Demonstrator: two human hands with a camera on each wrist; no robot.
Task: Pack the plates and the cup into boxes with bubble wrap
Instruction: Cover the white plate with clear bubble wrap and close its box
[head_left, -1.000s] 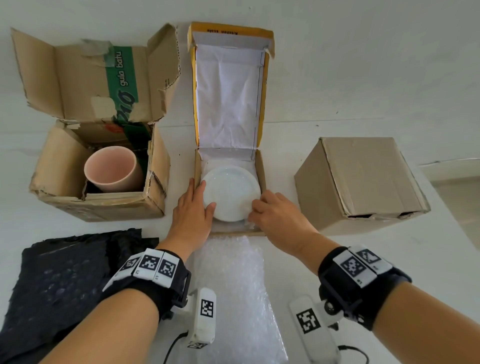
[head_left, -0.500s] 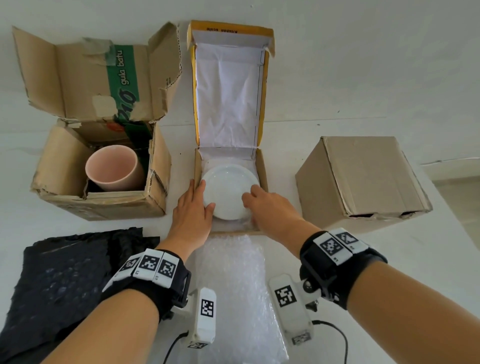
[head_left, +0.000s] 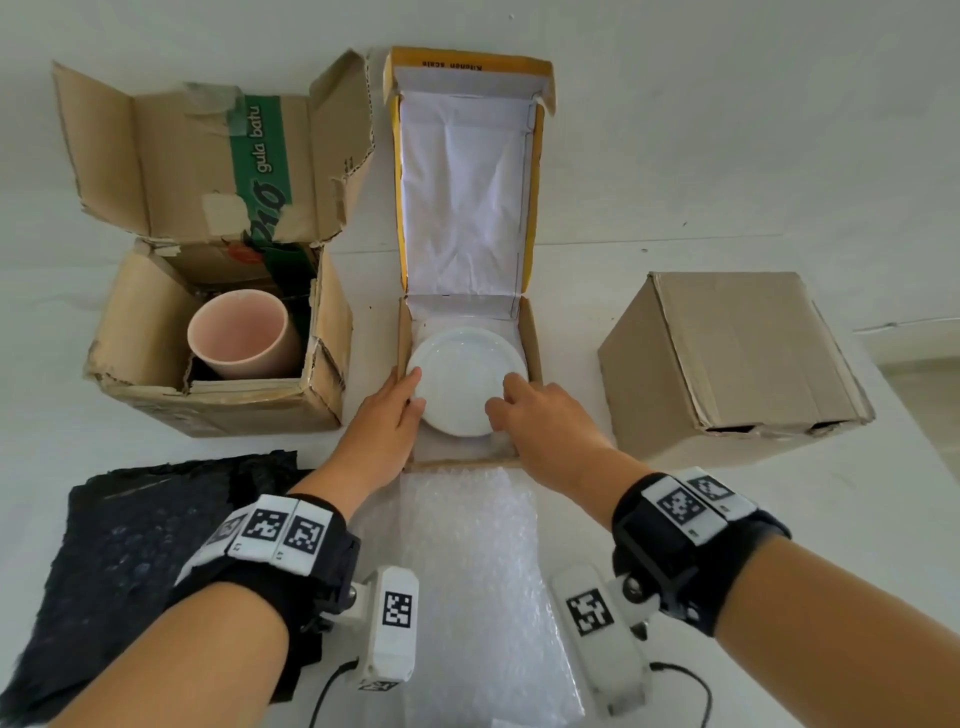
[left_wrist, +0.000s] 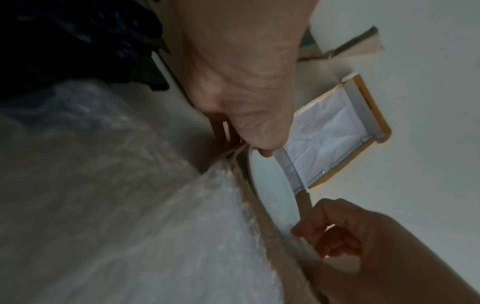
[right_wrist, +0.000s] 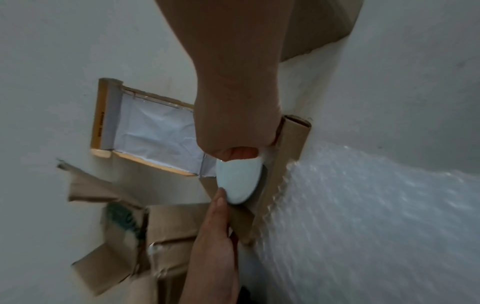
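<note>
My white table (head_left: 571, 291), on it three cardboard boxes (head_left: 218, 410) (head_left: 467, 460) (head_left: 727, 364), clear bubble wrap (head_left: 467, 571), black bubble wrap (head_left: 130, 545) near me

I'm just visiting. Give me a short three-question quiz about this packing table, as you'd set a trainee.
1. True or false: the pink cup lies in the left box.
2. Which hands touch the plate? A left only, B right only, C both.
3. Fill in: the right-hand box is ____ (open or closed).

Key: 1 true. 2 C: left hand and right hand hold its rim. 3 closed.
</note>
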